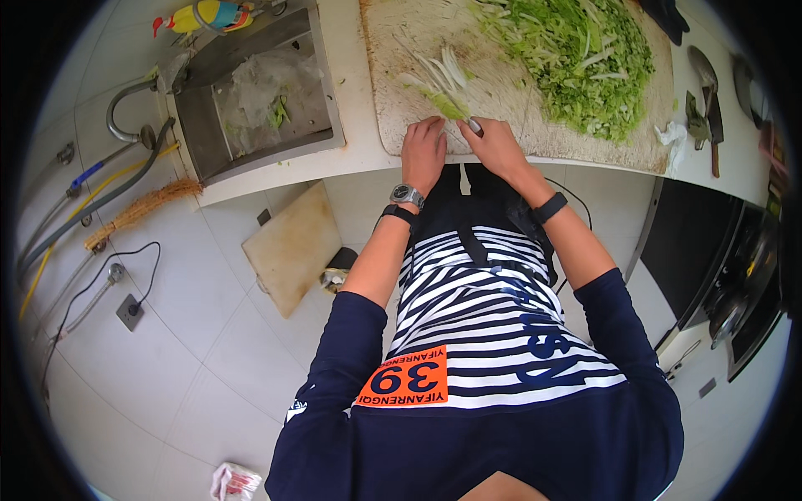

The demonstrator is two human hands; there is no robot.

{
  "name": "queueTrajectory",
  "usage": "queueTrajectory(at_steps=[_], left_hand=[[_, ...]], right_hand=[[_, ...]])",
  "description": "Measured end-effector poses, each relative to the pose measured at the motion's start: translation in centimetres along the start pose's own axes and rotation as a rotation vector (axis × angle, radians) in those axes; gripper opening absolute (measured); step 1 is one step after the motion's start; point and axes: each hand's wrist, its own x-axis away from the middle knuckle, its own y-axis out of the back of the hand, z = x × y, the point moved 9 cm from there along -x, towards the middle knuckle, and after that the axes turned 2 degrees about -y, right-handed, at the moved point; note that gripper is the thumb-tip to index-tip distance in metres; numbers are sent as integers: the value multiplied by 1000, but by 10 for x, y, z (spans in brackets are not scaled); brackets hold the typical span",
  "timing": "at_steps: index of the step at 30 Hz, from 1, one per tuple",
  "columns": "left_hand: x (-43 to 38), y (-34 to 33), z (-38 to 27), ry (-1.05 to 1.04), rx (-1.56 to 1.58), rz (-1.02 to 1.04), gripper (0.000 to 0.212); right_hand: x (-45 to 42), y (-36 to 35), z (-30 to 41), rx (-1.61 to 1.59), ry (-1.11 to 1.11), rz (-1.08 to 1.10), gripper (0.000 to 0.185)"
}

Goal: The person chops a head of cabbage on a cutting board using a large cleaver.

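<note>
My right hand [496,145] grips a knife by its handle, whose metal end [476,127] shows beside the thumb; the blade is hard to make out. My left hand [423,153] is at the near edge of the worn cutting board [401,75], fingers bent and thumb apart. Whether it pinches anything is unclear. Just beyond both hands lie pale cut strips and a green piece of leafy vegetable [452,105]. A large heap of chopped greens [592,69] covers the board's right side.
Left of the board is a metal sink [335,116] holding a clear plastic bag [257,81]. A cleaver [714,116], a ladle [702,62] and a crumpled white tissue [673,141] lie to the right. Below, another board [294,250] leans by the wall.
</note>
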Motion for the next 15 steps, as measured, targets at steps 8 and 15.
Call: queueTrajectory(at_steps=[8,15], left_hand=[[9,6,12,81,69,-51,17],[8,11,18,113,80,-83,14]], right_hand=[[-2,8,10,125,55,88,42],[-22,15,13,157,107,150,45]])
